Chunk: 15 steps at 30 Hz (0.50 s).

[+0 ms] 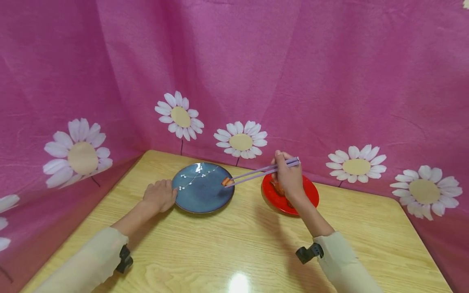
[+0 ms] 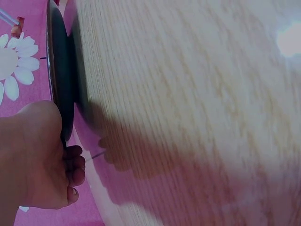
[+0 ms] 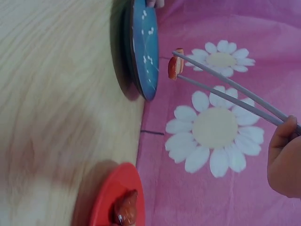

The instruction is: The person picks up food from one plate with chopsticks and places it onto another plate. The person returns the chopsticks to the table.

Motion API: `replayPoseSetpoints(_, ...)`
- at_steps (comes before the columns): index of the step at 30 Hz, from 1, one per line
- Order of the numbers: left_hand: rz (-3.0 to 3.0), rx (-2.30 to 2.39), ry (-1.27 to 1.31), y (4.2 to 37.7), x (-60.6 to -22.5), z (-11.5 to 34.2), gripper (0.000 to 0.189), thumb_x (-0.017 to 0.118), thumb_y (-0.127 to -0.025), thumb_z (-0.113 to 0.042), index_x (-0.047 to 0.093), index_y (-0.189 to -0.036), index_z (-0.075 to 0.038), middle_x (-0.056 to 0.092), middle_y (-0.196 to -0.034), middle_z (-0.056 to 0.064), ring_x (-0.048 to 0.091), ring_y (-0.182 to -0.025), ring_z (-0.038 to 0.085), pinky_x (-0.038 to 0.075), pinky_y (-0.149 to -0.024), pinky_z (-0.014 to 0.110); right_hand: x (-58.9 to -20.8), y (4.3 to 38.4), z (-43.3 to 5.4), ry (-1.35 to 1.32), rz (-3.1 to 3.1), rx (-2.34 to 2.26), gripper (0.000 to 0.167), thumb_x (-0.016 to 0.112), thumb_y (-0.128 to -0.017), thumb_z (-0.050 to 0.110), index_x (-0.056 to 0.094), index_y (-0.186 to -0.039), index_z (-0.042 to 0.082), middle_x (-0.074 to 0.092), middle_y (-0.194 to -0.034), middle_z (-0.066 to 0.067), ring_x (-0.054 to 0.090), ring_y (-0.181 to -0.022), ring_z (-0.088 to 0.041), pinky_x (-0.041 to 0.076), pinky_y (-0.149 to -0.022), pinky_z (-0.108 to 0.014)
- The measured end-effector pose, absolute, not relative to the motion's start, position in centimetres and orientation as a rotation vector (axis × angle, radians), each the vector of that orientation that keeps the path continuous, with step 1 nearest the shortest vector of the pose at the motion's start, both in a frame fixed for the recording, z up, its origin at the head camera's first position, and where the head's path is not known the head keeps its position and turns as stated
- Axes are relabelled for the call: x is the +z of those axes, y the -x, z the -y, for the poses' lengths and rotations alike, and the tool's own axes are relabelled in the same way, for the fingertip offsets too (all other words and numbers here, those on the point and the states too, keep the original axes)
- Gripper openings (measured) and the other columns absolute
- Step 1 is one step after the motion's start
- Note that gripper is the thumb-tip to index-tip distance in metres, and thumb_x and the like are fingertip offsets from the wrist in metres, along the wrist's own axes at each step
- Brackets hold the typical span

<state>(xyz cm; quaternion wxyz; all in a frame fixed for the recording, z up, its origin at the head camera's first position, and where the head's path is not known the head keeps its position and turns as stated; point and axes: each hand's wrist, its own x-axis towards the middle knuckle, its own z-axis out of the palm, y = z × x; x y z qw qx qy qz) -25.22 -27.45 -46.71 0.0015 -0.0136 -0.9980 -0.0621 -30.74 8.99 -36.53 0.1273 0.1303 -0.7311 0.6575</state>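
My left hand (image 1: 160,196) holds the left rim of a blue plate (image 1: 201,195) with white blossom sprigs; in the left wrist view its fingers curl beneath the rim. With my right hand (image 1: 289,179) I grip a pair of pale purple chopsticks (image 1: 253,174). Their tips pinch a small red-and-pale piece of food (image 3: 176,64), its exact kind unclear. In the head view this piece appears over the plate's right side; the right wrist view shows it raised above the plate, not touching. Beneath my right hand is a red plate (image 1: 311,194) bearing glossy brown food (image 3: 126,208), partly hidden.
Both plates are on a light wooden table (image 1: 205,252). A pink cloth (image 1: 234,61) printed with white daisies hangs along the table's back and sides. Black wrist cameras are strapped at both sleeves.
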Motion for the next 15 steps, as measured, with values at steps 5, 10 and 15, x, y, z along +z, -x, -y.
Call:
replayPoseSetpoints(5,3.141,-0.200,0.024,25.2,-46.7,27.4,0.037,0.042,-0.104,-0.028,0.051,-0.103,0.008,0.055,-0.094,0.019,0.056,-0.096,0.038,0.044,-0.079,0.051,-36.1,31.0,-10.6,-0.372,2.062,1.930,0.044,0.051,-0.105,0.023,0.055,-0.083,-0.016,0.050,-0.048,-0.001,0.047,-0.038,-0.009,0.039,-0.036,-0.023)
replayPoseSetpoints(10,3.137,-0.197,0.025,25.2,-46.6,27.4,0.037,0.041,-0.104,-0.027,0.051,-0.103,0.008,0.055,-0.095,0.020,0.055,-0.097,0.039,0.043,-0.079,0.051,-35.8,31.3,-12.0,-0.326,1.990,1.981,0.044,0.052,-0.105,0.022,0.053,-0.081,-0.016,0.049,-0.047,0.000,0.045,-0.037,-0.005,0.035,-0.034,-0.020)
replayPoseSetpoints(15,3.140,-0.191,0.028,25.2,-46.6,27.4,0.037,0.041,-0.104,-0.028,0.051,-0.103,0.008,0.055,-0.096,0.020,0.055,-0.098,0.040,0.043,-0.080,0.052,-35.9,31.3,-13.4,-0.301,1.976,2.011,0.044,0.052,-0.104,0.021,0.051,-0.083,-0.017,0.050,-0.047,-0.004,0.046,-0.036,-0.008,0.035,-0.033,-0.021)
